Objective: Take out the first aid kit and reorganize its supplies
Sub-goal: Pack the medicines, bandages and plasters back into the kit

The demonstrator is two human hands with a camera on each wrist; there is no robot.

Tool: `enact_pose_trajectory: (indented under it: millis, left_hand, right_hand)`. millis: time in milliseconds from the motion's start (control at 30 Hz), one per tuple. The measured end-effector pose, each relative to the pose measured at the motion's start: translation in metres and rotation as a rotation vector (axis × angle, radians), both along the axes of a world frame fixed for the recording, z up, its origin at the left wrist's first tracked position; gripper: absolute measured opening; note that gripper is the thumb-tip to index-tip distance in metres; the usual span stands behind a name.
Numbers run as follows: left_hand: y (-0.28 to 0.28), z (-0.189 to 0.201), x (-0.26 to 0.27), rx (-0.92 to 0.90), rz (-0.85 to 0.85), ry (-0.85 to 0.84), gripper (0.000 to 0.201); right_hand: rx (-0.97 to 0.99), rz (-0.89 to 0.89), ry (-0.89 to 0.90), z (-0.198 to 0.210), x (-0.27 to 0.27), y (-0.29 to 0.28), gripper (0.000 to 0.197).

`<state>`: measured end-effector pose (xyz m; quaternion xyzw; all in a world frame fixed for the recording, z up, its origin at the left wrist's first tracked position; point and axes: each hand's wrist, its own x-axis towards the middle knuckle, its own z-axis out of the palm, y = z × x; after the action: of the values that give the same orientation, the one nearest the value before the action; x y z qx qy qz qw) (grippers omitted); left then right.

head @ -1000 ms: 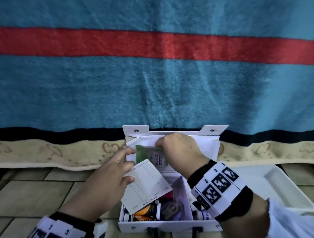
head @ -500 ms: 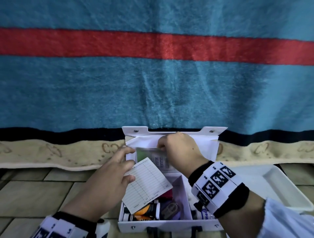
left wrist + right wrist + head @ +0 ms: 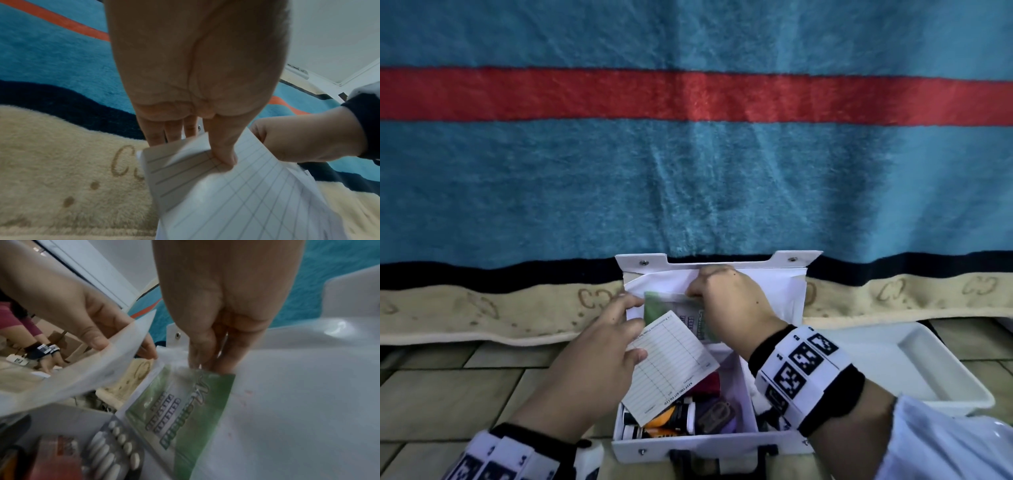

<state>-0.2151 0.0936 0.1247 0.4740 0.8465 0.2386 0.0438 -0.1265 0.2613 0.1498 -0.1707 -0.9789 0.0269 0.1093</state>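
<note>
The white first aid kit (image 3: pixel 780 294) stands open on the floor with its lid raised against a blanket. My left hand (image 3: pixel 599 346) pinches a lined white card (image 3: pixel 671 370) between thumb (image 3: pixel 222 146) and fingers, above the kit's left compartment. My right hand (image 3: pixel 726 301) pinches the top edge of a green and white packet (image 3: pixel 185 410) at the mesh pocket (image 3: pixel 664 284) inside the lid. Pill blister strips (image 3: pixel 115 449), bottles (image 3: pixel 671 414) and small scissors (image 3: pixel 717 413) lie in the box.
A white plastic tray (image 3: pixel 914 363) sits on the tiled floor right of the kit. The blue blanket (image 3: pixel 688 192) with a red stripe and a beige border hangs close behind the lid. Another person's hands (image 3: pixel 43 353) show far off in the right wrist view.
My right hand has shifted slightly along the lid pocket with the green packet. The left hand keeps the card in almost the same place.
</note>
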Motion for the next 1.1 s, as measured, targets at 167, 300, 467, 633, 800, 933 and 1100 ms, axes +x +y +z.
enact_pose_trajectory:
  millis: [167,300,467,633,800,933,1100]
  left_hand:
    - [0.005,0.000,0.001,0.138,0.038,-0.008,0.003]
    - [0.013,0.005,0.011,0.326,0.185,-0.149,0.016]
    - [0.025,0.003,0.025,0.459,0.217,-0.455,0.012]
    - [0.032,0.009,0.030,0.445,0.113,-0.386,0.025]
    - [0.035,0.010,0.023,0.186,0.004,-0.052,0.060]
    - [0.035,-0.001,0.017,0.057,-0.016,0.141,0.069]
    - [0.036,-0.006,0.013,0.031,-0.029,0.234,0.064]
  right_hand:
    - [-0.132,0.023,0.093,0.007,0.015,0.004,0.034]
    - [-0.533,-0.213,0.491,0.013,0.040,0.002,0.029]
    - [-0.862,-0.206,0.256,-0.004,0.052,0.006,0.026]
    - [-1.009,-0.042,0.358,-0.020,0.046,0.018,0.013]
    - [-1.015,-0.071,0.797,0.001,0.050,0.043,0.029]
    - [-0.981,-0.079,0.900,0.017,0.052,0.058,0.030]
    - [-0.568,-0.118,0.617,0.014,0.055,0.072,0.011]
